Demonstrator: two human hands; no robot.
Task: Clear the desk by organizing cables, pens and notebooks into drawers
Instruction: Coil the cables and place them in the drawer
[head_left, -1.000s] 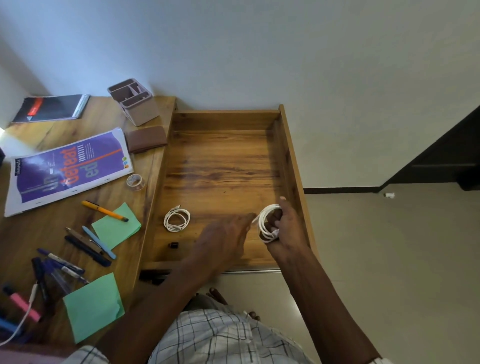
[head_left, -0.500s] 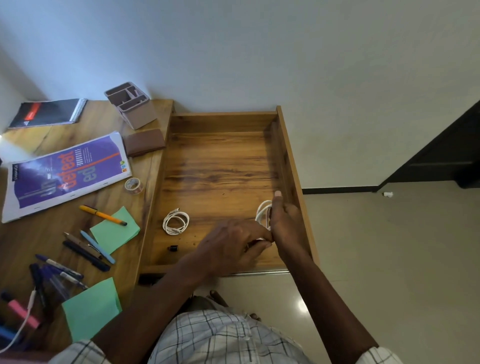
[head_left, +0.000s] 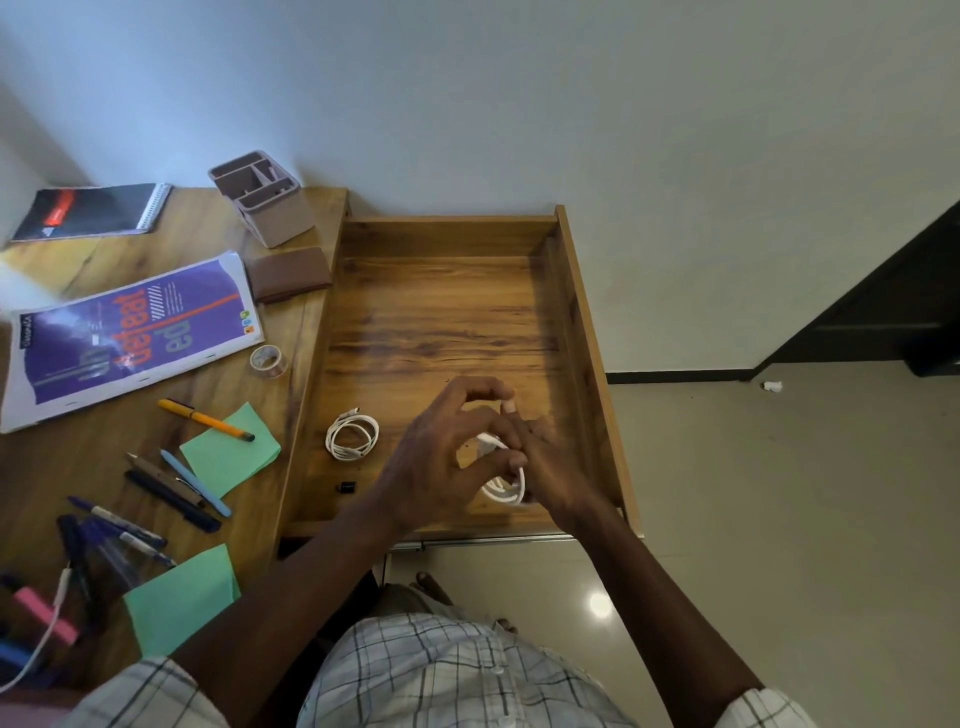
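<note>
Wooden drawer (head_left: 447, 322) pulled open beside cluttered desk (head_left: 130, 467), both hands' fingers (head_left: 511, 460) clamped on white cable coil (head_left: 504, 491).

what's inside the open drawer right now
A coiled white cable, a small black object, and both hands working a second white cable, partly hidden by them.

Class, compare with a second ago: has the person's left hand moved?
Yes. The left hand has moved right, away from the small coiled white cable lying in the drawer, onto the right hand's cable.
</note>
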